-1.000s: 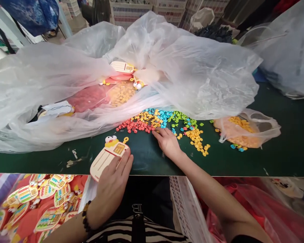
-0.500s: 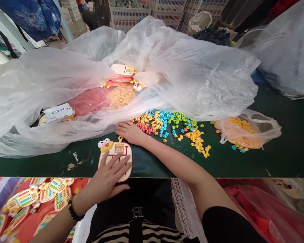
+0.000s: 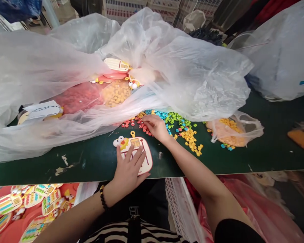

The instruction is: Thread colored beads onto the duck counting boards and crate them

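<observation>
My left hand (image 3: 129, 167) lies with fingers spread on a cream board (image 3: 147, 153) with a red rim, red slots and a big-eyed yellow duck head (image 3: 121, 142). The board rests on the dark green table near its front edge. Over the scattered small beads, my right hand (image 3: 157, 127) is bent, thumb and fingertips together at the red beads (image 3: 143, 127). What is between those fingertips is too small to make out. Blue beads (image 3: 162, 115), green beads (image 3: 176, 118) and yellow beads (image 3: 191, 138) spread out to its right.
A large clear plastic sheet (image 3: 192, 77) covers the back of the table (image 3: 91, 162), over more boards and bead bags. A small bag of yellow beads (image 3: 230, 131) lies right. Below left, a pile of bead-filled boards (image 3: 30, 209); a white crate (image 3: 178, 206) stands below the edge.
My right hand has lifted off the table beside the board and moved right to the red beads, its fingers now drawn together. The board and my left hand appear further right as the view has shifted.
</observation>
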The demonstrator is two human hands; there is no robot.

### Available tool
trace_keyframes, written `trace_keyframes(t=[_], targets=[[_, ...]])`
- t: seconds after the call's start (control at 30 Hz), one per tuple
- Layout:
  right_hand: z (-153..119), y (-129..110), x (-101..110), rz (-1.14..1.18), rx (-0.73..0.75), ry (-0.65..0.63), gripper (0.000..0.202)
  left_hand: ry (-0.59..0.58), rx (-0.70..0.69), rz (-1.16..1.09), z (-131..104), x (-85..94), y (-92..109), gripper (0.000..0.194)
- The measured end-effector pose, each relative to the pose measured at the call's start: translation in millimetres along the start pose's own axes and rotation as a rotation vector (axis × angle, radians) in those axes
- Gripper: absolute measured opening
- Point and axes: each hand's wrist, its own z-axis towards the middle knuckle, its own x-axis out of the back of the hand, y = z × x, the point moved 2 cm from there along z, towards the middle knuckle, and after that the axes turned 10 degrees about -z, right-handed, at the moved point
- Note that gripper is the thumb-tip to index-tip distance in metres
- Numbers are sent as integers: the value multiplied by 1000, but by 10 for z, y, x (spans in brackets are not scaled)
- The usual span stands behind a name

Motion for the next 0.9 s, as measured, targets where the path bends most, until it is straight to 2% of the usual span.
trace_keyframes(t=[0.1, 0.2, 0.37, 0.63, 0.9], targets=[[-133, -114, 60, 53, -149, 91, 14, 17, 19, -9, 68, -67, 47, 56], [-353, -274, 45, 38, -91, 11, 15, 17, 15, -29, 56, -85, 23, 56], [-667, -439, 31, -84, 5, -93, 29, 3, -21, -49, 20, -66, -42, 60], [-661, -462, 36, -84, 1, -82, 29, 41, -50, -104, 17, -45, -85, 55], [-815, -628, 100, -223, -19, -179, 34, -30, 20, -59, -122, -14, -60, 47]])
